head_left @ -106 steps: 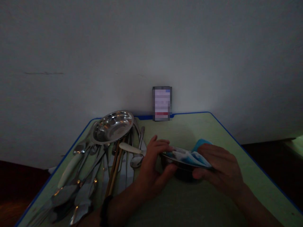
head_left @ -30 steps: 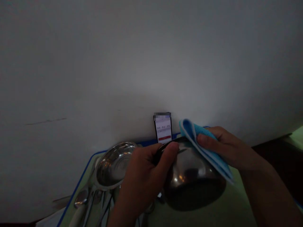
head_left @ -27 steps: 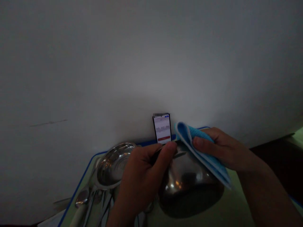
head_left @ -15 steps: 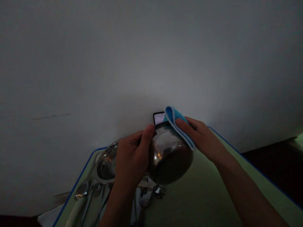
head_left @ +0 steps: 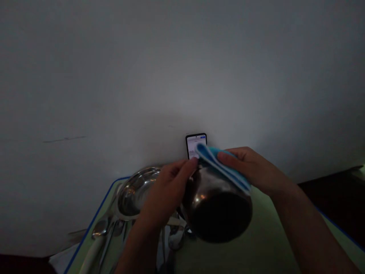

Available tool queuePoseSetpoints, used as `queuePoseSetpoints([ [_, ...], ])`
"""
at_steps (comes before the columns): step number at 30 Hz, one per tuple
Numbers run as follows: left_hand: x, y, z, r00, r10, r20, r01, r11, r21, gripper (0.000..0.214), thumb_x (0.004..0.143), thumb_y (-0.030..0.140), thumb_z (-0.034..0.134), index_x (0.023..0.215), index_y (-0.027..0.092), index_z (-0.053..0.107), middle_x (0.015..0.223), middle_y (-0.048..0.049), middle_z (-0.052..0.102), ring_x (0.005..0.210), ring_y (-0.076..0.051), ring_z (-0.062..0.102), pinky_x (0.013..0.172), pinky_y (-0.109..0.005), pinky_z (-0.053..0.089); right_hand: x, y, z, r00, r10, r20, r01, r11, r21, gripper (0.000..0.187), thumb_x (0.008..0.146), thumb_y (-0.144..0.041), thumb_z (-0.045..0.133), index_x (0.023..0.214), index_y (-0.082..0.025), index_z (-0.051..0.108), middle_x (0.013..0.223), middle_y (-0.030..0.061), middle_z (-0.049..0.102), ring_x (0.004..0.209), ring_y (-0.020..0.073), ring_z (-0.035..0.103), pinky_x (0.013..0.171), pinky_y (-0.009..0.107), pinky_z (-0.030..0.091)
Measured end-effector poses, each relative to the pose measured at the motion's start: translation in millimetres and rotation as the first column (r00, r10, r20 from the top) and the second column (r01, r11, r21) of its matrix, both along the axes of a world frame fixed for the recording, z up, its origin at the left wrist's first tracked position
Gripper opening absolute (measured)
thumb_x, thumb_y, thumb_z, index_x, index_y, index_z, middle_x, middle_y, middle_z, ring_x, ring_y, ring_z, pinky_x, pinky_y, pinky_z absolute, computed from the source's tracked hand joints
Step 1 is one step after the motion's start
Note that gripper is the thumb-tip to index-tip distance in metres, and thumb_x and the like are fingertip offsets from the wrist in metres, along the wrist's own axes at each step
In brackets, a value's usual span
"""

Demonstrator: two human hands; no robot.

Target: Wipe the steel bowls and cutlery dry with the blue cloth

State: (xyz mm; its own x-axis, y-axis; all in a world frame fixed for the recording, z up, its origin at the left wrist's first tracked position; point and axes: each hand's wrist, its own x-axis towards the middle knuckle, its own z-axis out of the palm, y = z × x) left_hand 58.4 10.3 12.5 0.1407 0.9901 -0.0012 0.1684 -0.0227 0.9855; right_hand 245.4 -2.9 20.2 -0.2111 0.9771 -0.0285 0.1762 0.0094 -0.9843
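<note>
We could pass before the wall (head_left: 182,68) across the upper frame; the tilted pot (head_left: 218,209) blocks lower centre, a shallow bowl (head_left: 134,199) and cutlery (head_left: 100,228) lower left.

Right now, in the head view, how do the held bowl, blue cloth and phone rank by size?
1. Held bowl
2. Blue cloth
3. Phone: partly hidden and farther away, so smallest only as seen

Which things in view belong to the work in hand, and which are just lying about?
In use:
metal bowl, tilted, gripped by the left hand
blue cloth, pressed to the bowl by the right hand

Lying about:
shallow metal dish
cutlery
phone, upright by the wall
</note>
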Motion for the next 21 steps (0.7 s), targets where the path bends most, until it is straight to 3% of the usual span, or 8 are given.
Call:
queuePoseSetpoints([
  [2,0,2,-3.3,0.985,-0.163,-0.055,0.163,0.987,0.002,0.024,0.076,0.040,0.055,0.074,0.020,0.069,0.066,-0.0021,0.067,0.063,-0.017,0.060,0.056,-0.024,0.044,-2,-1,1.1,0.991,0.062,0.115,-0.061,0.998,-0.009,0.037,0.076,-0.054,0.054,0.071,-0.018,0.062,0.059,-0.0015,0.057,0.047,0.0076,0.047,0.041,0.018,0.034],
  [6,2,1,-2.6,0.982,-0.181,-0.049,0.183,0.982,0.052,0.028,0.080,0.042,0.050,0.076,0.021,0.068,0.071,-0.0029,0.068,0.063,-0.016,0.059,0.056,-0.024,0.043,-6,-2,2.0,0.993,0.052,0.104,-0.056,0.998,0.036,0.034,0.078,-0.051,0.052,0.073,-0.019,0.061,0.059,-0.0026,0.055,0.047,0.0066,0.046,0.041,0.017,0.033],
  [11,6,1,-1.0,0.995,-0.095,0.035,0.091,0.991,0.097,0.031,0.078,0.046,0.054,0.070,0.018,0.066,0.063,-0.0014,0.063,0.056,-0.013,0.055,0.053,-0.023,0.041,-5,1,-0.2,0.998,-0.056,0.014,0.054,0.994,0.092,0.034,0.076,-0.052,0.055,0.073,-0.019,0.062,0.060,-0.0027,0.054,0.047,0.0065,0.045,0.041,0.017,0.033],
  [15,8,0,0.7,0.979,0.046,0.200,-0.061,0.996,0.071,0.033,0.075,0.047,0.057,0.064,0.017,0.065,0.052,0.0009,0.058,0.047,-0.010,0.049,0.046,-0.020,0.037,-5,5,-0.7,0.975,-0.118,-0.189,0.139,0.985,0.100,0.031,0.075,-0.050,0.057,0.072,-0.020,0.063,0.059,-0.0031,0.055,0.047,0.0065,0.046,0.043,0.018,0.034],
  [21,15,-4,2.6,0.858,0.296,0.420,-0.305,0.951,-0.049,0.036,0.076,0.048,0.054,0.054,0.019,0.055,0.045,0.0038,0.046,0.042,-0.009,0.042,0.041,-0.022,0.033,-18,7,-7.2,0.807,-0.262,-0.529,0.340,0.939,0.055,0.025,0.074,-0.046,0.061,0.073,-0.021,0.066,0.059,-0.0034,0.059,0.049,0.0088,0.049,0.050,0.021,0.041],
])
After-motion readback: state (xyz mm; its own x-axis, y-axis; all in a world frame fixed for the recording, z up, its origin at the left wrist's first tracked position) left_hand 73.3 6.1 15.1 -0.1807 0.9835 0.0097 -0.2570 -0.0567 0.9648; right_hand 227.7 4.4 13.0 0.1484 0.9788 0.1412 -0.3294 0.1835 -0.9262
